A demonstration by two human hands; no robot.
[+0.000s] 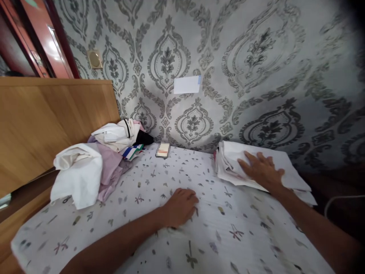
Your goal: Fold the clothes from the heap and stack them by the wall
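Note:
A stack of folded white cloth (pixel 236 167) lies on the right side of the bed, close to the wall. My right hand (pixel 262 170) rests flat on top of it with the fingers spread. My left hand (pixel 181 207) lies on the printed white sheet (pixel 171 171) near the middle, fingers curled and pressed together; anything beneath them is hidden. To the left is a loose heap of clothes, with a white garment (pixel 81 173), a mauve garment (pixel 110 167) and another white garment with a black stripe (pixel 116 133).
A small blurred item (pixel 163 150) lies on the sheet near the wall. A wooden board (pixel 57 121) stands at the left. The patterned wall (pixel 194 121) bears a white paper (pixel 186 85). A pale cable (pixel 342 198) is at the right.

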